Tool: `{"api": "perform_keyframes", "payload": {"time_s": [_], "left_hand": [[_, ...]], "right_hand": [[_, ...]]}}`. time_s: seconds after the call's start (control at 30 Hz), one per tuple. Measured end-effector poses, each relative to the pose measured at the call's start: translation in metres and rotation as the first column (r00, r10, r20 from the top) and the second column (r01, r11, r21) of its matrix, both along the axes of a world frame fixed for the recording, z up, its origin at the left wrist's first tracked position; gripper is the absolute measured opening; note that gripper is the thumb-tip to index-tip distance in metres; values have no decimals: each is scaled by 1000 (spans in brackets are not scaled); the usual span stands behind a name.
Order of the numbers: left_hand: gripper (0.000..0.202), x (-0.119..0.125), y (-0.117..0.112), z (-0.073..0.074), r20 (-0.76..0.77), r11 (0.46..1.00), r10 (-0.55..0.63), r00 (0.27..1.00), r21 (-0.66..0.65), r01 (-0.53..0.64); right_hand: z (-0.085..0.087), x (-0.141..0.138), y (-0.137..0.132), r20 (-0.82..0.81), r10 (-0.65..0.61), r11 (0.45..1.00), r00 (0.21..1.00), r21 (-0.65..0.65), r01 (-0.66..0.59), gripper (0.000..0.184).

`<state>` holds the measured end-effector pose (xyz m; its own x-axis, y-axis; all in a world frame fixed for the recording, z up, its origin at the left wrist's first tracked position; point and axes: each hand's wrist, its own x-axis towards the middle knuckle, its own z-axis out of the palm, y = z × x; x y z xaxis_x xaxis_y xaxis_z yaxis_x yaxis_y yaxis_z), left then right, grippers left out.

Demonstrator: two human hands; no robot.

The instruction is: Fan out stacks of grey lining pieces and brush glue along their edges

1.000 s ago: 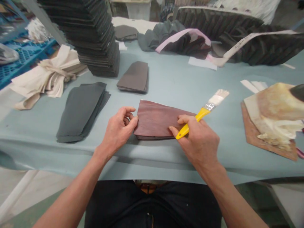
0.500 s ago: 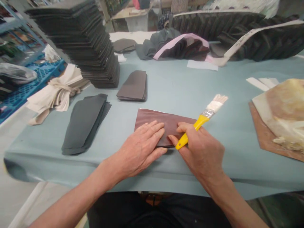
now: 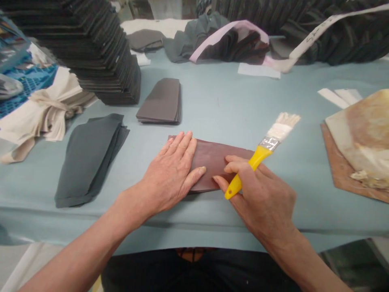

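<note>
A reddish-brown leather piece (image 3: 217,160) lies flat near the front edge of the blue-grey table (image 3: 219,101). My left hand (image 3: 172,174) rests flat on its left part, fingers stretched out and together. My right hand (image 3: 261,194) is closed around the yellow handle of a paint brush (image 3: 264,148), whose pale bristles point up and to the right, off the leather. The thumb and fingertips of that hand touch the leather's right end.
A tall stack of dark cut pieces (image 3: 91,48) stands at the back left, with a small grey stack (image 3: 161,101) and a dark grey stack (image 3: 86,156) nearer. Beige cloth strips (image 3: 42,109) lie left. A glue-stained board (image 3: 361,142) sits right. Dark bundles (image 3: 231,40) line the far edge.
My left hand went from pinching the leather's left edge to lying flat on top of it, then slid a little toward its left end. The brush hand stayed in place.
</note>
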<state>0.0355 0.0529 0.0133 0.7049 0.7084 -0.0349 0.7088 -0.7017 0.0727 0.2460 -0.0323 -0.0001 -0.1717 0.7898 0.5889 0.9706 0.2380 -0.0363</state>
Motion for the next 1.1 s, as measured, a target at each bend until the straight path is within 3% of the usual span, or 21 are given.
{"api": "perform_keyframes", "payload": {"time_s": [0.2,0.6,0.73,0.93,1.1], "left_hand": [[74,6,-2,-7,17,997,37,999,64,-38],[73,10,-5,-7,13,996,84,996,40,-85],[75,10,-5,-5,23,995,95,995,11,-95],[69,9,-6,4,4,997,79,997,10,-79],[64,10,-7,4,111,996,-55,992,-63,62]], "right_hand": [[-3,6,3,33,151,987,988,-63,-149,4],[5,2,48,53,374,909,926,-218,-355,17],[3,4,51,20,375,887,927,-299,-352,20],[-1,2,48,44,311,910,949,-302,-285,19],[0,4,50,57,290,907,955,-335,-255,22]]}}
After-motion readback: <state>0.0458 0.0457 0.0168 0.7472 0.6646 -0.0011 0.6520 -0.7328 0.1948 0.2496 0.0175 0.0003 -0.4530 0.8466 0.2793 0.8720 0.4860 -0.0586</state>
